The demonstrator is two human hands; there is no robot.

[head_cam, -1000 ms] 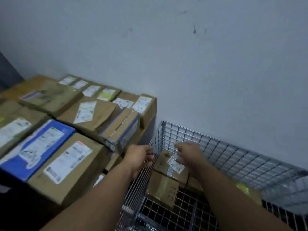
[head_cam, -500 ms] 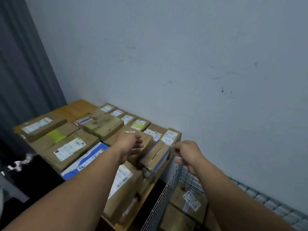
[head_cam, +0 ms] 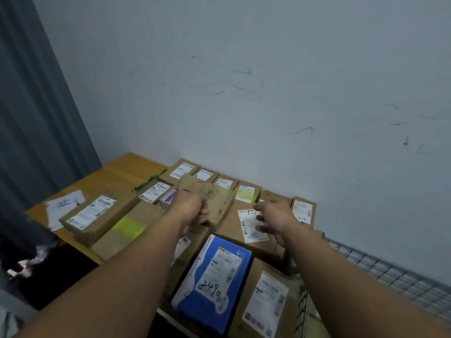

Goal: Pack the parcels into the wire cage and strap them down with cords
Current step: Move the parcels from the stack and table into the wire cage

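**Surfaces.** A wooden table (head_cam: pixel 117 172) stands against the wall, and cardboard parcels cover most of its top. The wire cage (head_cam: pixel 390 272) stands just beside the table at the person's right. Only its rim and one mesh wall are in view, so its contents cannot be assessed.

**Stock.** Nearest the camera lies a blue parcel (head_cam: pixel 240 261) with a handwritten number on its label. A green cord (head_cam: pixel 147 182) lies at the far left of the table, well apart from both hands and untouched.

**Item in hand.** A brown cardboard parcel (head_cam: pixel 214 193) rests on top of the others, mid-table. It is plain and scuffed, with faint scribbles and no label on its upper face. Its long axis runs slantwise, from far left to nearer right.

**Hands.** The left hand (head_cam: pixel 191 209) is at the parcel's near-left end and is the nearer of the two. Its fingers (head_cam: pixel 203 213) are curled against that edge, but blur prevents confirming a closed grip. The right hand (head_cam: pixel 273 217) hovers to the right over a labelled parcel (head_cam: pixel 234 230), its fingers (head_cam: pixel 260 219) loosely bent and holding nothing.

**Judgement.** The cage lies to the right and nearer the person, so the parcel would travel rightward, and the right hand is placed to take its free end.
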